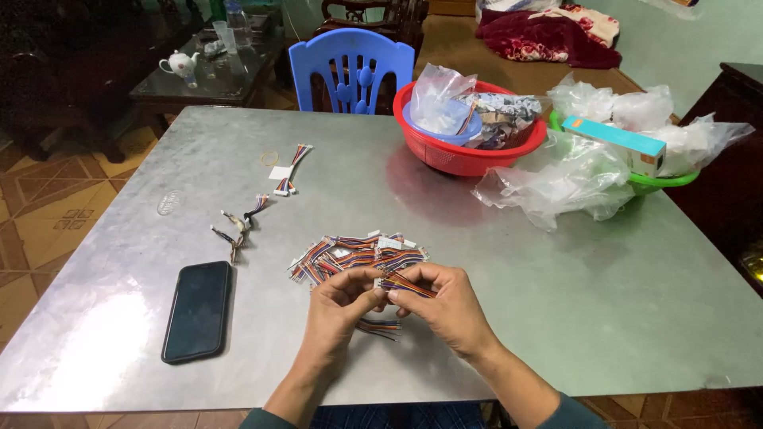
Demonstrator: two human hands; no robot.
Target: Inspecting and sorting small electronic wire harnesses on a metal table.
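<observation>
Both hands meet at 6 o'clock on the grey table (556,318). The left hand (338,306) and right hand (445,306) are together, fingertips pinched on one multicoloured cable (405,284) held just above the table. A pile (358,256) of like cables lies just beyond the hands, at 12 o'clock from them; a few more strands (380,326) lie under the wrists.

At 9 o'clock lies one black phone (197,310), face up. Toward 11 o'clock, well apart, lie three or four loose cable bundles (290,168) and a rubber band (270,158).

At 1 o'clock stand two basins: a red one (453,155) holding a blue bowl (441,131) and clear bags, and a green one (660,179) under crumpled clear bags (556,187), with one long teal-and-white box (616,143) on top.

One blue chair (354,67) stands at 12 o'clock.
</observation>
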